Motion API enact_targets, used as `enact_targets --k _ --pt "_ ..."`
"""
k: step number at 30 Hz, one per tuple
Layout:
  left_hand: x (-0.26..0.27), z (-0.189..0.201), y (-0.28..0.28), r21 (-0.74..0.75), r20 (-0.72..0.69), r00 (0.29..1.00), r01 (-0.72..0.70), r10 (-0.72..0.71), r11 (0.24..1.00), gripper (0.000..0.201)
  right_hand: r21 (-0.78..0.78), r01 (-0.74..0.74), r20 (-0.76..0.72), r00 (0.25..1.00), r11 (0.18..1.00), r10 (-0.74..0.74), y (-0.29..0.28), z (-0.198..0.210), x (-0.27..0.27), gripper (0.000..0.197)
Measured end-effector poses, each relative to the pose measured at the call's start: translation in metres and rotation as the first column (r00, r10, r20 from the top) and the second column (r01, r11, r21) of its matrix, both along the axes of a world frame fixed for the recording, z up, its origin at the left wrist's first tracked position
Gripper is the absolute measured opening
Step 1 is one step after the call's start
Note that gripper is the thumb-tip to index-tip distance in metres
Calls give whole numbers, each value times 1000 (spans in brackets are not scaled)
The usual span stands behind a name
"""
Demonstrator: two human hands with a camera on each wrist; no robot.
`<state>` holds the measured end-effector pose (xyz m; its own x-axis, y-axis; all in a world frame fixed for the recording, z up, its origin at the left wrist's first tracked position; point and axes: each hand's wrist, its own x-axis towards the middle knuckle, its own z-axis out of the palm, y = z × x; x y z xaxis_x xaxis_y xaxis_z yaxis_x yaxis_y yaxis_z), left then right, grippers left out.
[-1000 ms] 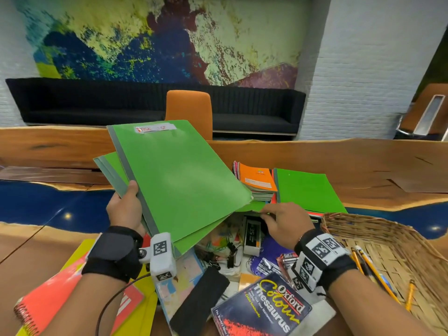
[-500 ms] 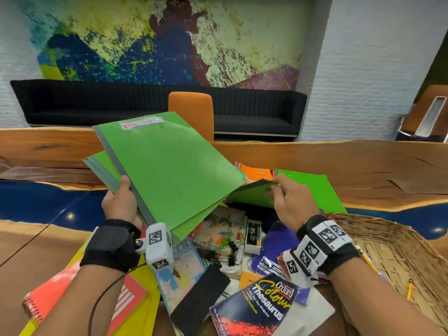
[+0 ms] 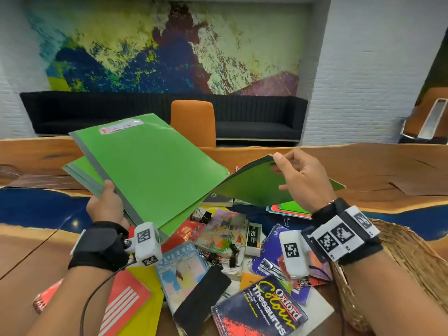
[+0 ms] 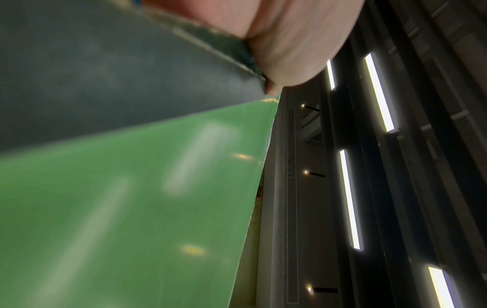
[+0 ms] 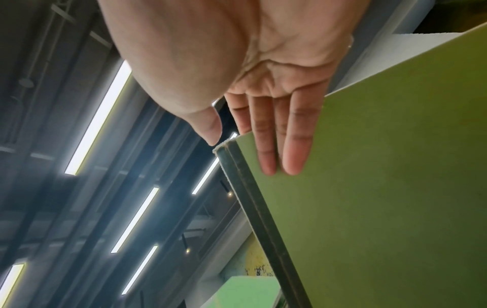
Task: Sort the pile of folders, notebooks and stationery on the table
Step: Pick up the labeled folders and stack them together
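Green folders: left hand grips a fanned stack by the spine edge, above the pile on the desk. Right hand pinches another green folder at its corner, thumb over, fingers flat under. Risk: the corner pinch is weak, so the folder could sag or slip; the fanned stack may slide apart. Long axes run from near the body up and away, spine corners highest.

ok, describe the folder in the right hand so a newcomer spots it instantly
Start at the wicker basket on the right of the table. Just above and left of it, the right hand lifts a green folder by its corner. Unlike the green folders gripped in the left hand, it is single, shows no label, and is held steeply tilted.
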<state>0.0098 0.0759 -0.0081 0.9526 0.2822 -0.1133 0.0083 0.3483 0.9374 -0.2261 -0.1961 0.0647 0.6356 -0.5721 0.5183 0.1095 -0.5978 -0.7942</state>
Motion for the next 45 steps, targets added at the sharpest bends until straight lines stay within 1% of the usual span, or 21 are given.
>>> enact_targets --k 6,9,12,14,15,17,19,22,24,26,28,30,32,34,36,37,38,40,42,43,45 --pt "21 -4 10 19 -50 998 -29 30 999 43 -38 63 73 995 997 -60 -17 14 1 23" --pt "24 -6 4 65 -58 996 -58 62 996 51 -45 49 78 996 998 -46 -17 15 8 23" --pt "11 -11 -17 111 36 999 -11 7 994 69 -94 -11 37 999 996 14 -4 8 24 21" --pt "2 -15 -36 151 83 993 75 -89 986 78 -148 -61 -17 998 987 59 9 -1 37 21" --pt "-2 -17 -46 173 93 987 110 -128 979 75 -173 -88 -51 995 981 80 14 -6 43 21" --pt "-5 -25 -63 248 99 973 181 -211 952 50 -188 -164 -125 982 968 142 26 -15 53 18" --pt "-10 -30 -76 260 83 949 273 -303 926 29 -168 -260 -174 957 951 231 40 -25 57 13" --pt "-19 -34 -92 141 77 911 393 -406 909 23 -127 -373 -216 915 919 341 58 -43 53 12" --pt "-25 -30 -95 15 97 913 398 -397 917 19 -106 -428 -269 881 898 388 67 -54 47 16" --pt "-30 -26 -96 -115 96 925 378 -368 919 21 -151 -441 -316 870 885 380 71 -61 41 22" --pt "-33 -24 -94 -131 111 924 379 -367 916 23 -217 -449 -340 867 867 364 72 -63 36 23" --pt "-34 -25 -91 -83 143 920 379 -366 922 17 -264 -470 -356 859 842 368 73 -61 32 23" --pt "-31 -27 -86 -39 153 915 382 -372 923 23 -312 -389 -272 911 867 311 68 -52 28 20" --pt "-30 -26 -78 17 187 908 378 -375 925 23 -327 -90 -23 996 941 87 48 -39 31 20" --pt "-31 -24 -70 60 225 880 415 -418 908 17 -177 192 182 970 965 -160 19 -20 37 24" --pt "-33 -24 -67 83 240 864 437 -443 896 14 -90 258 190 953 962 -237 4 -11 41 22" --pt "-36 -23 -64 100 258 845 459 -468 883 12 -16 282 140 951 959 -277 -10 -3 46 19" --pt "-44 -22 -60 122 283 807 506 -519 854 11 70 279 -18 960 958 -279 -36 7 57 19" --pt "-51 -24 -60 157 297 762 556 -576 816 12 128 245 -163 961 961 -224 -59 15 67 27" --pt "-54 -26 -60 179 302 741 573 -599 799 12 200 210 -228 960 957 -163 -67 16 71 32" --pt "-60 -33 -62 215 322 712 587 -624 781 16 388 116 -270 963 915 -8 -81 15 79 36"
